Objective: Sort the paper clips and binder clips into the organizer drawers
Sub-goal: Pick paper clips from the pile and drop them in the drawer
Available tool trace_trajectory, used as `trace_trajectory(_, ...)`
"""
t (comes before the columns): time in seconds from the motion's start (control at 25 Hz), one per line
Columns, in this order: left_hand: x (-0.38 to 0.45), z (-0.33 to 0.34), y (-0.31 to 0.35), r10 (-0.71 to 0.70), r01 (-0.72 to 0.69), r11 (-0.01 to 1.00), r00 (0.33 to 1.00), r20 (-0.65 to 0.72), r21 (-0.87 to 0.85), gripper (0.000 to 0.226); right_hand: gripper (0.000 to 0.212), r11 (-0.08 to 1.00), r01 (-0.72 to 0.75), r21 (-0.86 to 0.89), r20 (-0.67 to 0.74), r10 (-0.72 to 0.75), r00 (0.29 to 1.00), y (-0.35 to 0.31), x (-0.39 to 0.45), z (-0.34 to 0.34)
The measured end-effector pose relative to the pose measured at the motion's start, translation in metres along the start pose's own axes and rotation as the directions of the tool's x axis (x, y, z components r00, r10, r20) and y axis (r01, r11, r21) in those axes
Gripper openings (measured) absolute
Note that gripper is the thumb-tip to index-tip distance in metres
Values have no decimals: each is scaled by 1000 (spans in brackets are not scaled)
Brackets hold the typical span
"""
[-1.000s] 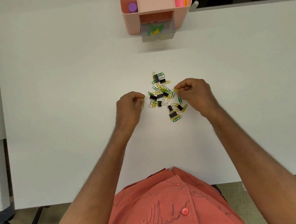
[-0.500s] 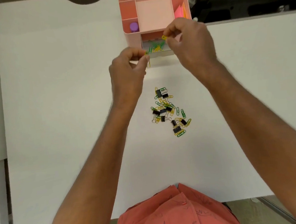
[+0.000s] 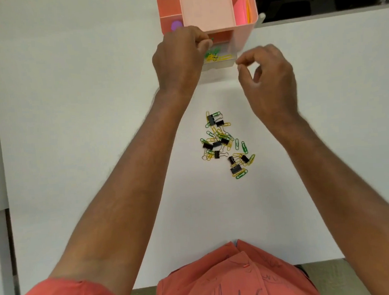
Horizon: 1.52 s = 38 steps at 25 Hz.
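Note:
A pink desk organizer (image 3: 245,32) stands at the table's far edge with its clear drawer (image 3: 223,62) pulled out, yellow and green paper clips inside. My left hand (image 3: 178,61) hovers over the drawer's left part, fingers pinched on a green paper clip (image 3: 211,39). My right hand (image 3: 268,77) is just right of the drawer, fingers loosely apart and holding nothing. A pile of clips (image 3: 225,143) lies mid-table: green and yellow paper clips mixed with several black binder clips (image 3: 235,168).
The white table (image 3: 71,110) runs wide to the left and right of the pile. The organizer's top compartments hold a purple round object (image 3: 175,25) and pink and orange sticky notes (image 3: 242,11). A dark gap lies behind the table at the far right.
My right hand has let go of its yellow paper clip and pulled back right of the drawer. My left hand has moved forward over the drawer with its clip.

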<state>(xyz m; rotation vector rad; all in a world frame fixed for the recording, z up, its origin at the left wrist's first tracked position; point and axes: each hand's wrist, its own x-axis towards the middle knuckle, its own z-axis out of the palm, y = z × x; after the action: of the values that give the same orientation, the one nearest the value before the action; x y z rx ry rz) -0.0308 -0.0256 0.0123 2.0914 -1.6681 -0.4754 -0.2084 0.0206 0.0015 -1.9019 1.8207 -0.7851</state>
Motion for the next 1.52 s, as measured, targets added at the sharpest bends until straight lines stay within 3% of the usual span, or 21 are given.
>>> trace_trajectory(0.12,-20,-2,-5,38,-44,994,998,-56,-100,19,10,993,-103,58,60,99,993,22,-44,-2)
trace_trajectory(0.24,-66,6,-24,-26,7,970,997,-77,-241,13,12,987,-163,2,244,157,957,44,-89,2)
trace_trajectory(0.4,-154,34,-61,-69,98,968,989,131,-231,22,31,980,-157,-120,401,192,896,48,-123,10)
trace_trajectory(0.56,-199,54,-79,48,-24,995,969,243,-101,44,45,982,-118,-145,424,170,890,33,-124,15)
trace_trajectory(0.8,-187,51,-73,102,-90,994,951,293,-55,21,34,983,92,-159,454,-10,891,24,-120,27)
trace_trajectory(0.96,-187,44,-74,111,-79,989,953,283,-121,18,26,998,-6,-70,443,37,896,27,-116,29)
trace_trajectory(1.12,-179,42,-78,47,2,969,981,189,-249,21,20,985,-168,47,488,124,864,33,-109,26)
trace_trajectory(1.2,-170,39,-81,14,23,974,987,161,-224,23,17,957,-271,101,494,188,849,37,-104,19)
trace_trajectory(1.32,-158,37,-83,5,12,995,984,179,-94,23,15,915,-369,164,379,287,880,47,-92,7)
trace_trajectory(1.52,-162,41,-78,-20,28,998,987,161,-48,34,14,936,-348,40,253,328,910,69,-88,3)
